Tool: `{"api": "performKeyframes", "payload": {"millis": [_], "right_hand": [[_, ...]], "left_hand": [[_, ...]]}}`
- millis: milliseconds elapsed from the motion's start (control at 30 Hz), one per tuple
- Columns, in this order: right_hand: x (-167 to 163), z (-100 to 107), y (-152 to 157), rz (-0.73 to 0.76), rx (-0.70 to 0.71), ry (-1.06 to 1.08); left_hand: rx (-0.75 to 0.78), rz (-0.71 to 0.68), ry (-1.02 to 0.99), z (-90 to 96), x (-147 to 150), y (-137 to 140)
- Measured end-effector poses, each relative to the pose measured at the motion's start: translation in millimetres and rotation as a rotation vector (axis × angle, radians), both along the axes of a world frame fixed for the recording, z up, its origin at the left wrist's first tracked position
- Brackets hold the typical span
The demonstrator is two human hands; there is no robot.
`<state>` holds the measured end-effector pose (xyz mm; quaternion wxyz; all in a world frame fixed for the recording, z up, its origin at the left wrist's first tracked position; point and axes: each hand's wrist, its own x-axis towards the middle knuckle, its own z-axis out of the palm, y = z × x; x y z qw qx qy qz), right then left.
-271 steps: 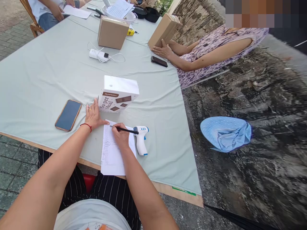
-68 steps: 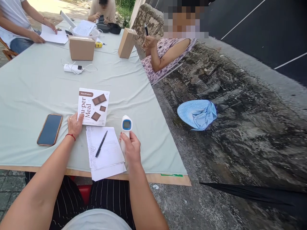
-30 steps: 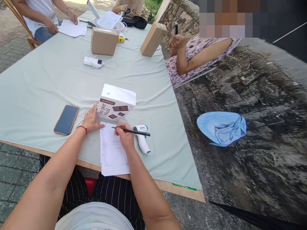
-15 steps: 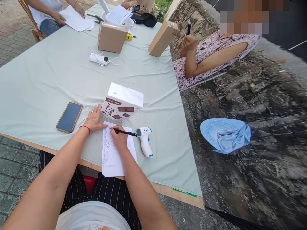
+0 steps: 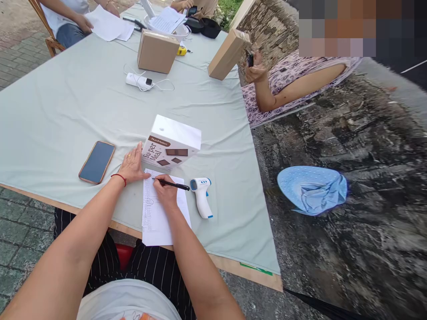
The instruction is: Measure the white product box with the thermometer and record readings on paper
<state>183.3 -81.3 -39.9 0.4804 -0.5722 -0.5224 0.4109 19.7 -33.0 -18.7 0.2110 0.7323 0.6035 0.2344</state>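
My right hand [image 5: 166,192] is closed round a black pen [image 5: 175,184], its tip at the upper left of a printed sheet [image 5: 163,222]. The sheet carries rows of small marks and a circled spot, and lies on other paper. Flat on the cloth, my left hand [image 5: 131,166] has its fingers stretched out, the thumb at the paper's top left corner. Its fingertips reach the side of a white "Super Meal" box [image 5: 173,142]. Right of the pen lies a white and blue infrared thermometer [image 5: 202,198]. A smartphone [image 5: 97,162] rests left of my left hand.
Farther back are a white device with a cable [image 5: 139,82], a brown carton [image 5: 158,51] and another carton [image 5: 228,54] at the right edge. A co-worker's hand [image 5: 256,69] holds a small dark object. Another person holds papers [image 5: 106,22]. A blue hat [image 5: 313,191] lies beyond the table.
The co-worker's hand on the right has lowered and turned with the small dark object. The view has shifted slightly. My hands and the pen stay nearly in place.
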Motion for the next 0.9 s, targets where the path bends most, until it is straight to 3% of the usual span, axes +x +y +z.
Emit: {"api": "performKeyframes", "payload": {"millis": [900], "right_hand": [[-0.3, 0.3, -0.2, -0.022, -0.003, 0.006]], "left_hand": [[-0.019, 0.000, 0.019, 6.1, 1.5, -1.0]]}}
